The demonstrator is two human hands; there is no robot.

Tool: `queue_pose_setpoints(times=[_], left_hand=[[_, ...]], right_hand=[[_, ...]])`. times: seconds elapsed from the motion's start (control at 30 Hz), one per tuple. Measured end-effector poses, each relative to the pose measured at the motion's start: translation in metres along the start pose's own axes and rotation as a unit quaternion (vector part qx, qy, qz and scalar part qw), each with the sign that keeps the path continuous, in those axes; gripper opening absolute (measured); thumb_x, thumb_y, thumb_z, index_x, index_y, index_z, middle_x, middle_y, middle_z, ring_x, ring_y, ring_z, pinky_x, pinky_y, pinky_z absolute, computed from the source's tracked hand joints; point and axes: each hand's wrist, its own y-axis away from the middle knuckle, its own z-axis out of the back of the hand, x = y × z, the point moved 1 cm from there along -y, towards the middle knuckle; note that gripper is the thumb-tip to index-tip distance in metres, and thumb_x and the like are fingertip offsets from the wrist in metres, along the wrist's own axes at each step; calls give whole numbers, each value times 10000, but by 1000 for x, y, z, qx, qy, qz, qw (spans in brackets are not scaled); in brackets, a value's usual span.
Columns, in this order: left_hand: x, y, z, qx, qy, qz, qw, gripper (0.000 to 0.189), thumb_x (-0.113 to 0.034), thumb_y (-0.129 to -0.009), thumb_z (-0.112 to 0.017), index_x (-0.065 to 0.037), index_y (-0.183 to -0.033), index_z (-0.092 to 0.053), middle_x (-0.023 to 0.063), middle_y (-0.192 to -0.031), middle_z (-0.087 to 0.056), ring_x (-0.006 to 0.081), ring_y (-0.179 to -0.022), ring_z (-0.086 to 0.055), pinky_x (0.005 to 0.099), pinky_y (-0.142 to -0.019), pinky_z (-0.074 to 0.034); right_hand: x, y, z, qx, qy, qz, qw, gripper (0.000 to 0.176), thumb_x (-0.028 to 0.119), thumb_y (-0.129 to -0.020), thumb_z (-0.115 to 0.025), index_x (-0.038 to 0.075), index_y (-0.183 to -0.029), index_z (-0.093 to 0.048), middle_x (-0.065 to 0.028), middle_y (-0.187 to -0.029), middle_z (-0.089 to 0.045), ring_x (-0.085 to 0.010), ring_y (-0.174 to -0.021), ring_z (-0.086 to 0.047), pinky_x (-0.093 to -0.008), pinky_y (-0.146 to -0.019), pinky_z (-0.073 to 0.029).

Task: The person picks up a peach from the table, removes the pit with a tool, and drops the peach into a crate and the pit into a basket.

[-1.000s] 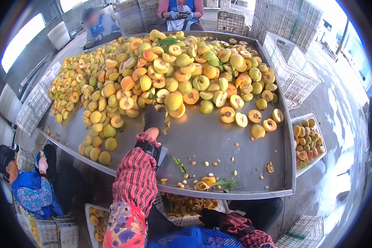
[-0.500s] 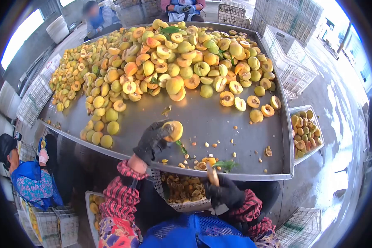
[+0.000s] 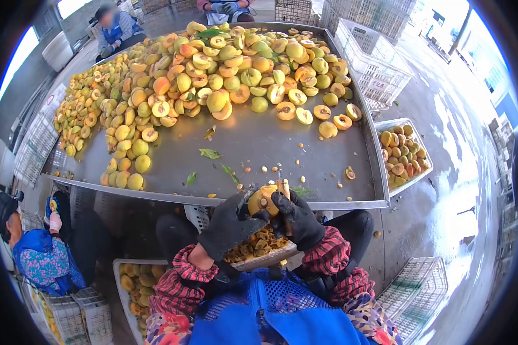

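Note:
My left hand [image 3: 233,223], in a dark glove, is closed round a yellow fruit [image 3: 263,201] just past the front edge of the metal table [image 3: 270,146]. A brown spot shows on the fruit's near side. Beside it, my right hand [image 3: 299,218], also gloved, grips a tool with a wooden handle [image 3: 284,190] and touches the fruit's right side. Below both hands is a crate of fruit scraps [image 3: 259,244]. A large heap of whole and halved fruit [image 3: 213,75] covers the far part of the table.
A crate of fruit [image 3: 404,152] stands right of the table, another [image 3: 138,287] at lower left. White crates [image 3: 368,63] are at the back right, an empty-looking one [image 3: 414,287] at lower right. A co-worker [image 3: 40,247] sits at the left; two more people sit beyond the table.
My left hand has brought the fruit down from over the table to my right hand with the tool. Small leaves now lie on the table front. The view has shifted.

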Motion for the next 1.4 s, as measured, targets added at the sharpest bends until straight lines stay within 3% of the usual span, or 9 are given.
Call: queue_pose_setpoints(times=[0.1, 0.4, 0.6, 0.8, 0.93, 1.03, 1.07, 1.23, 1.4], left_hand=[[-8, 6, -9, -71, -185, -72, 978, 632, -71, -647, -743, -3, -1220, -484, 137, -1082, -595, 208, -987, -579, 307, -857, -456], [3, 15, -22, -109, -231, -110, 961, 422, -173, -670, -739, 8, -1016, -580, 181, -880, -612, 323, -792, -602, 378, -699, -473], [28, 15, -17, -150, -167, -17, 974, 142, -93, -814, -575, 8, -893, -637, 104, -814, -641, 184, -759, -619, 298, -662, -467], [52, 13, 12, -166, 219, 92, 957, 215, -122, -895, -489, -9, -1060, -567, 87, -950, -628, 178, -870, -599, 276, -768, -470], [26, 10, 1, 70, -142, -91, 983, 285, -257, -882, -518, -47, -1068, -571, 94, -1056, -590, 209, -993, -555, 340, -879, -433], [28, 16, -11, 68, -7, -76, 995, 297, -251, -886, -516, -58, -1111, -532, 80, -1077, -586, 208, -1034, -533, 351, -947, -401], [59, 16, -15, 67, 81, -46, 993, 314, -232, -873, -540, -61, -1135, -514, 78, -1086, -583, 209, -1030, -535, 350, -954, -399], [33, 15, -6, 7, 195, 35, 980, 489, -329, -901, -420, 16, -1248, -411, 158, -1217, -503, 255, -1124, -490, 431, -977, -385], [39, 12, -9, -49, 598, 90, 795, 499, -335, -935, -360, 28, -1275, -399, 181, -1245, -476, 292, -1134, -485, 418, -975, -396]], right_hand=[[0, 6, -7, -8, 11, 3, 1000, 348, 343, -891, -523, 38, -1057, -500, -42, -713, -565, -100, -468, -515, -212, -386, -418], [-6, 17, -1, 8, 42, 32, 999, 318, 209, -852, -611, 33, -1085, -487, -35, -753, -572, -95, -497, -540, -221, -397, -439], [-21, 10, 7, 12, 73, -14, 997, 361, 203, -819, -653, 2, -1076, -498, -30, -689, -564, -96, -437, -518, -222, -365, -414], [6, 7, 9, 124, 99, -66, 985, 430, 204, -807, -652, -7, -1133, -469, -47, -703, -555, -89, -449, -512, -212, -381, -403], [-1, -12, 6, 190, 256, -44, 947, 453, 189, -825, -619, -4, -1188, -430, -55, -750, -554, -100, -510, -524, -231, -437, -423], [19, -6, -14, 185, 297, -49, 936, 424, 186, -833, -602, 3, -1179, -440, -49, -740, -552, -139, -588, -543, -280, -513, -444], [-7, -21, 1, 133, 383, 151, 902, 363, 184, -836, -592, 9, -1131, -475, -48, -780, -574, -164, -657, -550, -308, -583, -455], [16, 11, -9, -3, 381, 109, 918, 214, 148, -875, -538, 27, -1050, -518, -63, -792, -569, -151, -700, -561, -294, -608, -468], [-4, 47, -28, 27, 446, 88, 890, 239, 173, -863, -541, -8, -1017, -514, -180, -765, -587, -338, -712, -592, -402, -632, -458]])
